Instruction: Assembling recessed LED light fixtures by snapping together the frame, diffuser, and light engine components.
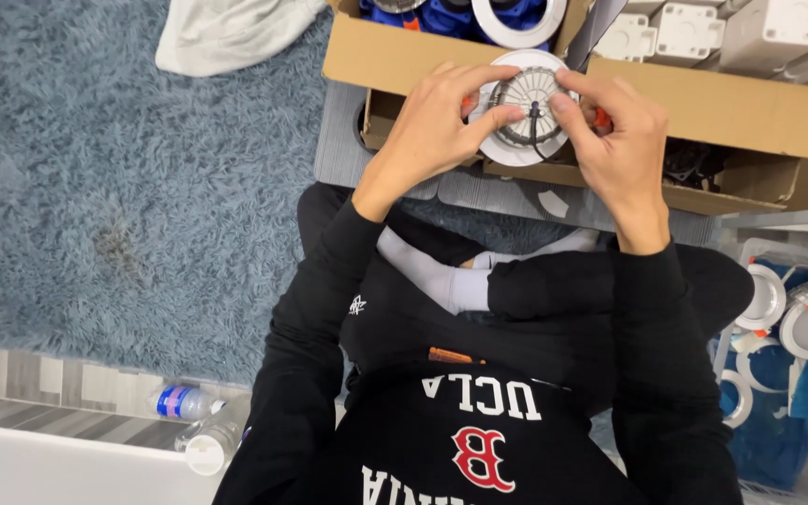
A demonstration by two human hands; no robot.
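A round white recessed light fixture [524, 110] with a ribbed metal back and a short black wire is held up over my lap. My left hand [441, 117] grips its left rim, thumb pressed toward the centre. On the opposite rim sits my right hand [619, 140], its fingers curled over small orange spring clips. Both hands hover just in front of an open cardboard box [731, 108].
The box holds more white fixtures and blue parts. White square housings [703, 28] lie beyond it. A clear bin [787, 327] at right holds several round fixtures. A shaggy blue rug [142, 187], white cloth [226, 33] and two plastic bottles [194, 416] lie to the left.
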